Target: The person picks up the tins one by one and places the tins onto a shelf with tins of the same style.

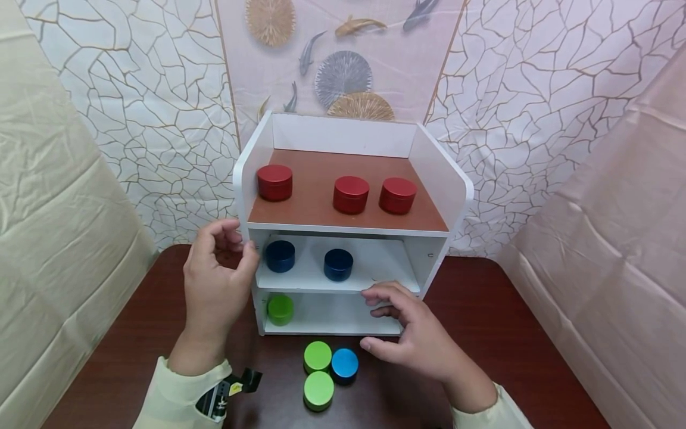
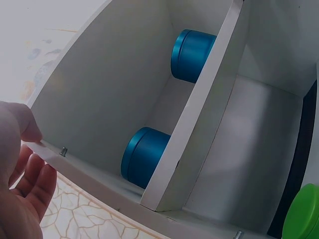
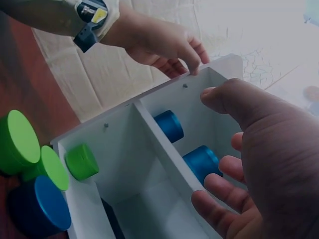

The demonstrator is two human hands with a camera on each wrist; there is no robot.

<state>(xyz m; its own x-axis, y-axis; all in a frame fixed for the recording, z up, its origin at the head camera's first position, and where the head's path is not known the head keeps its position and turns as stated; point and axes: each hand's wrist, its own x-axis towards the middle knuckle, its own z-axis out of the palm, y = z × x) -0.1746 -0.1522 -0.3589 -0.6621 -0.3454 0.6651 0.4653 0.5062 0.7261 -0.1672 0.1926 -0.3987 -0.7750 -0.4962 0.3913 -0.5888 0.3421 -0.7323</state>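
A white three-tier shelf (image 1: 343,227) stands on the table. My left hand (image 1: 220,280) holds the front edge of its left side panel, thumb on one side and fingers on the other in the left wrist view. My right hand (image 1: 412,333) hovers before the lower tiers, fingers apart and slightly bent, with nothing in it. Two blue round tins, one at the left (image 1: 280,256) and one in the middle (image 1: 338,265), sit on the middle tier. A green tin (image 1: 280,310) is at the left of the bottom tier. On the table lie two green tins (image 1: 318,388) and a blue tin (image 1: 345,365), close together.
Three red tins, at left (image 1: 275,183), centre (image 1: 351,195) and right (image 1: 398,195), stand on the brown top tier. Behind the shelf hangs a patterned backdrop (image 1: 177,89). Cream cloths flank the dark wooden table (image 1: 482,322).
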